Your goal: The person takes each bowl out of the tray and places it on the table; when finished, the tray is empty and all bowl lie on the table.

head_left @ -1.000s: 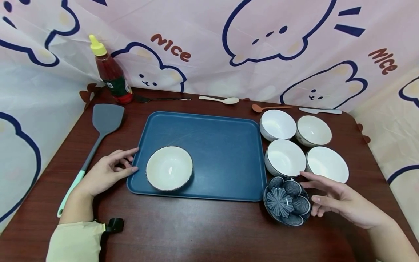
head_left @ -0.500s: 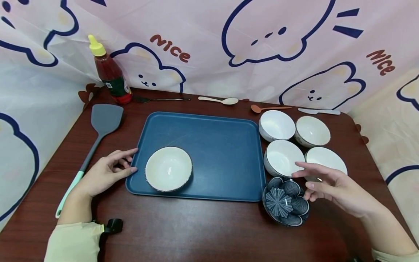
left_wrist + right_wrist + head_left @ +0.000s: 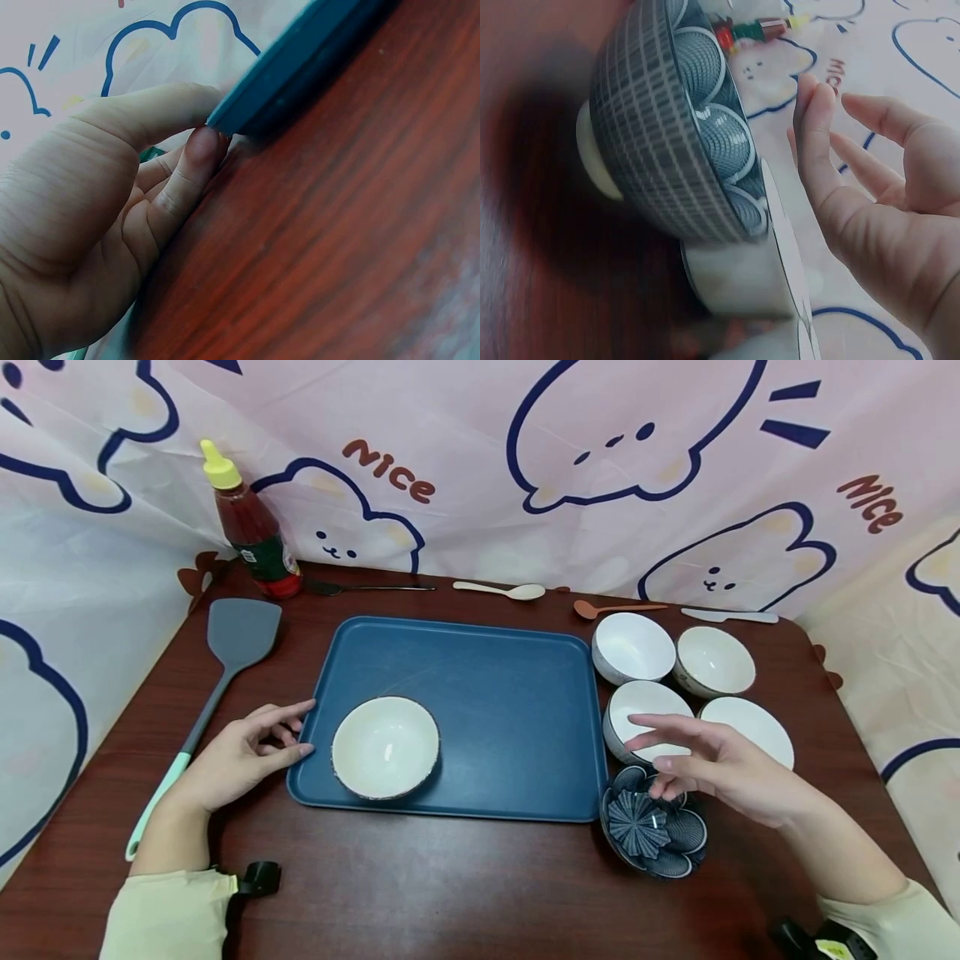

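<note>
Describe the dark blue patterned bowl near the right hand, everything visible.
The patterned bowl stands upright on the wooden table, just off the blue tray's near right corner. It looks glazed ceramic: dark blue, petal-shaped lobes inside around a pleated centre, a grid pattern outside, a pale foot ring. The right hand hovers over its far rim, fingers spread; contact cannot be told.

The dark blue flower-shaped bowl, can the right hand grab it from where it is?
Probably yes. The right hand hovers open just above the dark blue flower-shaped patterned bowl, and nothing lies between them. The white bowl behind sits close, but the near side looks free.
</note>
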Action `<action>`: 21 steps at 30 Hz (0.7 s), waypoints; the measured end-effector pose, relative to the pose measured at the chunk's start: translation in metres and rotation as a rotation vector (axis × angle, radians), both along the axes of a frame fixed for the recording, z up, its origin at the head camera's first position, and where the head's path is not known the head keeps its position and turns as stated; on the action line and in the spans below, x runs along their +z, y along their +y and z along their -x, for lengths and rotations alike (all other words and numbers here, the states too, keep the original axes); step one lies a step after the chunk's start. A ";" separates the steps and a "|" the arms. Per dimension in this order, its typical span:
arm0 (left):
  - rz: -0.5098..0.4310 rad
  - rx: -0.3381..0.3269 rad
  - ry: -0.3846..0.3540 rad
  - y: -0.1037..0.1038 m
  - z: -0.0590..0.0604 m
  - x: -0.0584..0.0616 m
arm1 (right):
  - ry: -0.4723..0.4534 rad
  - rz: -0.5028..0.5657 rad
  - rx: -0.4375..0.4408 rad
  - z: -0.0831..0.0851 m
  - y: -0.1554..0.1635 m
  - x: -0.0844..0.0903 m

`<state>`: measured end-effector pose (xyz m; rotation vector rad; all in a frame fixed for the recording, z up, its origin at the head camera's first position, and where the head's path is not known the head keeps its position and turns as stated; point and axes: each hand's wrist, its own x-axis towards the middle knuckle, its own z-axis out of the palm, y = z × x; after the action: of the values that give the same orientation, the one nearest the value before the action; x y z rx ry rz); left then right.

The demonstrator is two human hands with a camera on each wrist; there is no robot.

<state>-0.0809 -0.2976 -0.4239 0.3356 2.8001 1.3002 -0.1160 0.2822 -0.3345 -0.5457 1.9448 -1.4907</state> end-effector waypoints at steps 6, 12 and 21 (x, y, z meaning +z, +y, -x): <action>0.008 0.008 -0.010 0.000 -0.001 0.000 | -0.038 0.027 0.043 0.008 -0.025 0.000; 0.006 -0.001 -0.001 0.000 -0.001 0.000 | -0.075 -0.015 0.042 0.014 -0.053 0.002; 0.008 -0.001 0.011 0.000 0.000 0.000 | -0.162 -0.014 0.042 0.029 -0.097 0.005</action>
<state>-0.0813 -0.2979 -0.4243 0.3444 2.8131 1.2908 -0.1445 0.1847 -0.3293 -0.4427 1.8075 -1.4481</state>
